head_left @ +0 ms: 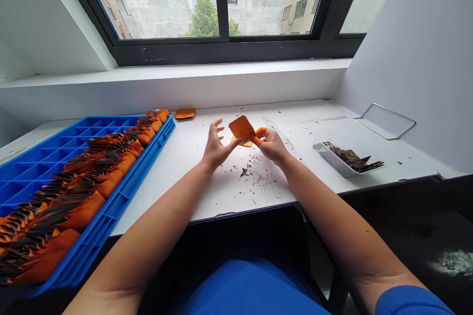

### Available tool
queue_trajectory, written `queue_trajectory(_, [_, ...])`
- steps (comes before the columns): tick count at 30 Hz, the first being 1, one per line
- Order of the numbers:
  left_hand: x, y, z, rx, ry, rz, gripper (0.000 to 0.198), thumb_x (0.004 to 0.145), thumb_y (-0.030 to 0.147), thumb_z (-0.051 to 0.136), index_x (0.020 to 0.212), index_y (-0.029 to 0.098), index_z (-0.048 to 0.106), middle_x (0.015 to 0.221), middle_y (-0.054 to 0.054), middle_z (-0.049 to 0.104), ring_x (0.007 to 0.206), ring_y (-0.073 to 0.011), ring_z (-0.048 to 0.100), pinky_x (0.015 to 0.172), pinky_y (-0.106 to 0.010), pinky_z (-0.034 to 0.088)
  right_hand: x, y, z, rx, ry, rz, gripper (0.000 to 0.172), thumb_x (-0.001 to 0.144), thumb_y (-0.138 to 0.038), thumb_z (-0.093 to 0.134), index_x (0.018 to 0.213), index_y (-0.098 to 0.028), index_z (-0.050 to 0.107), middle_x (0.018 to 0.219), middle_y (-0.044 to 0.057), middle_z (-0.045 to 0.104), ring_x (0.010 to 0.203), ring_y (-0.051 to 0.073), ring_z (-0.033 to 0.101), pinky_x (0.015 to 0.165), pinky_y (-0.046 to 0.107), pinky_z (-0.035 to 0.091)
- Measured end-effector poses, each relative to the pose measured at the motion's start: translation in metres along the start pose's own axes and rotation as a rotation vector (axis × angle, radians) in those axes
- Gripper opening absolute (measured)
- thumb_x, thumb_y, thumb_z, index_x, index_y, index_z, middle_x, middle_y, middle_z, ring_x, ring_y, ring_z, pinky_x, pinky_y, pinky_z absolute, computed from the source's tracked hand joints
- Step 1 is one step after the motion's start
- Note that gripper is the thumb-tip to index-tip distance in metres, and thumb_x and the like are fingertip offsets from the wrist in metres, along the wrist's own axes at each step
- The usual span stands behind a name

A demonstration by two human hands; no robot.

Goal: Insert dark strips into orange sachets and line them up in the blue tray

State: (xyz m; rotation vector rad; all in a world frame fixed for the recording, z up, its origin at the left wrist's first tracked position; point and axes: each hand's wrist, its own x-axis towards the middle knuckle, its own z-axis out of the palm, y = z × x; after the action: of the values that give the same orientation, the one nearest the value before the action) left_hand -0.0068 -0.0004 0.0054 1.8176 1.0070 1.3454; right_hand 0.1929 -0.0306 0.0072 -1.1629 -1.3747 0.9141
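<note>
My right hand (272, 145) pinches the lower right edge of a small, flat orange piece (242, 128) with rounded corners, perhaps leather or fabric. Orange also shows around its fingertips; whether that is part of the piece or a finger cover I cannot tell. My left hand (217, 146) has its fingers spread, and its thumb reaches to the lower edge of the piece, maybe touching it. Just behind and below, a lighter orange piece (247, 144) shows in part near the tabletop. Dark brown crumbs (244, 172) lie scattered on the white table (185, 197) below both hands.
At left, a blue divided tray (148, 167) holds rows of upright orange and dark pieces (107, 182). A separate orange piece (185, 113) lies near the tray's far corner. At right are a clear plastic box (334, 161) of dark brown flat pieces and a bent wire frame (388, 125).
</note>
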Motion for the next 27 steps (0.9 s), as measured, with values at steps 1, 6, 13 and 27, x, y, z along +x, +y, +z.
queue_trajectory(1, [0.000,0.000,-0.001,0.070,0.016,0.084,0.093,0.069,0.047,0.088,0.146,0.030,0.039,0.160,-0.015,0.036,0.142,-0.0340,0.041,0.109,-0.047,0.042,0.000,0.000,0.000,-0.013,-0.006,-0.004,0.053,0.067,-0.070,0.082,0.077,-0.021,0.062,0.084,0.005,0.068,0.071,0.017,0.058,0.071,0.036,0.047])
queue_trajectory(6, [-0.001,0.003,-0.004,0.307,-0.194,0.356,0.105,0.065,0.044,0.092,0.152,0.035,0.035,0.164,-0.011,0.030,0.151,-0.0381,0.025,0.122,-0.054,0.022,-0.001,0.001,0.003,0.008,-0.048,-0.001,0.057,0.063,-0.071,0.084,0.069,-0.021,0.055,0.077,0.002,0.065,0.074,0.017,0.059,0.075,0.036,0.047])
queue_trajectory(13, [-0.005,0.003,0.004,0.149,-0.357,0.226,0.085,0.077,0.041,0.083,0.151,0.031,0.041,0.139,-0.012,0.057,0.129,-0.0305,0.054,0.112,-0.048,0.041,-0.007,-0.007,0.007,0.129,-0.199,0.003,0.055,0.063,-0.062,0.088,0.063,-0.023,0.050,0.089,0.005,0.070,0.093,0.021,0.066,0.085,0.039,0.051])
queue_trajectory(27, [-0.006,0.011,0.005,-0.407,-0.524,-0.275,0.101,0.061,0.023,0.092,0.150,0.028,0.045,0.135,-0.018,0.057,0.115,-0.0313,0.065,0.094,-0.048,0.057,-0.013,-0.018,0.004,0.258,-0.408,0.014,0.045,0.060,-0.050,0.093,0.066,-0.022,0.058,0.080,0.000,0.068,0.082,0.018,0.066,0.079,0.036,0.054])
